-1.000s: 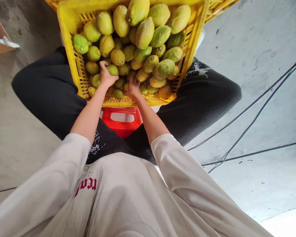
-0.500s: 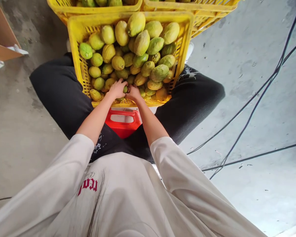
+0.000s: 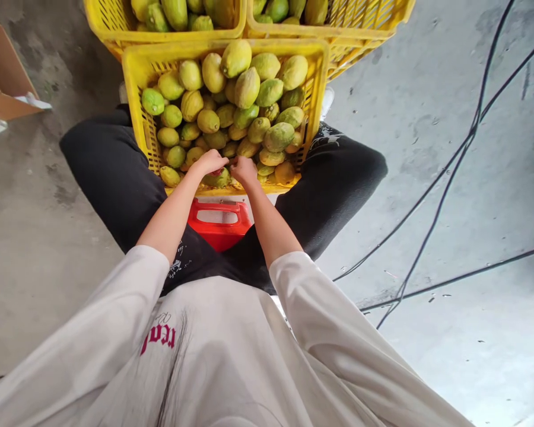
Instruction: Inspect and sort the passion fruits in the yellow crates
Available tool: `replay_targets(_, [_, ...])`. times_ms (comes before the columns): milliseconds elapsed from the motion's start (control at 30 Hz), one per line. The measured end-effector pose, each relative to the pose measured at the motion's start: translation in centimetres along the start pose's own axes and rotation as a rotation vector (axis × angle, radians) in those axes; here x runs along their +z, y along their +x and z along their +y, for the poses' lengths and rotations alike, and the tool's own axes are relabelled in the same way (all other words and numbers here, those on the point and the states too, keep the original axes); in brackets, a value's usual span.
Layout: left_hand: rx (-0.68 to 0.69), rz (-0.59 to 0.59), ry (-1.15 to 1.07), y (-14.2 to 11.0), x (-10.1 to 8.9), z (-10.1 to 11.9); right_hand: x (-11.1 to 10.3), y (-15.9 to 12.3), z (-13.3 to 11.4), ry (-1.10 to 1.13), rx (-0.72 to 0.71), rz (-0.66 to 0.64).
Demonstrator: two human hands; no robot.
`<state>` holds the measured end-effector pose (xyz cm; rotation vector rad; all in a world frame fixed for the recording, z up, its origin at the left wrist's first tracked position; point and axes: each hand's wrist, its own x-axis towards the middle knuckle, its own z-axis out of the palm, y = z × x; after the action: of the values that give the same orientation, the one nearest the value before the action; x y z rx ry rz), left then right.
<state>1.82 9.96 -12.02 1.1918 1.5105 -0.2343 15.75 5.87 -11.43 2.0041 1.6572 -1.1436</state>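
A yellow plastic crate (image 3: 225,46) full of oval yellow-green fruit (image 3: 279,137) sits between my knees. My left hand (image 3: 211,162) is closed over the near side of the fruit. Close by on its right, with fingers curled in, is my right hand (image 3: 244,170). The fingertips of both hands almost meet, and what they pinch, if anything, is too small or hidden to make out. Just below my left palm lies a green fruit (image 3: 219,178), with a small reddish patch beside it that I cannot identify.
Two more yellow crates of fruit, a left one (image 3: 169,34) and a right one (image 3: 356,28), stand behind. A red plastic stool (image 3: 218,231) shows between my legs. Black cables (image 3: 445,184) cross the floor at right; an open cardboard box (image 3: 6,77) is at left.
My hands have come slightly apart, and the small green fruit seen between them no longer shows there. The view has shifted, so the back crates show more.
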Motion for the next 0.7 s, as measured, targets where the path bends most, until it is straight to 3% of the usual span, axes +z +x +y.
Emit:
replay_targets(100, [-0.065, -0.028, -0.055, -0.5, 0.1, 0.0, 0.2, 0.1, -0.2, 0.075, -0.009, 0.015])
replay_targets(300, [-0.06, -0.016, -0.154, -2.4, -0.6, -0.5, 1.3, 0.1, -0.4, 0.192, 0.064, 0.033])
replay_targets(467, [-0.065, -0.228, -0.269, -3.9, 1.1, -0.4, 1.4, 0.3, 0.2, 0.327, 0.138, 0.115])
replay_targets(600, [-0.068, -0.197, -0.286, -4.0, 2.7, -0.3, 1.7, 0.8, 0.5, 0.573, 0.198, 0.199])
replay_targets(700, [-0.069, -0.152, -0.363, -3.1, 2.3, -0.5, 1.3, 1.5, 0.4, 0.744, 0.141, 0.241])
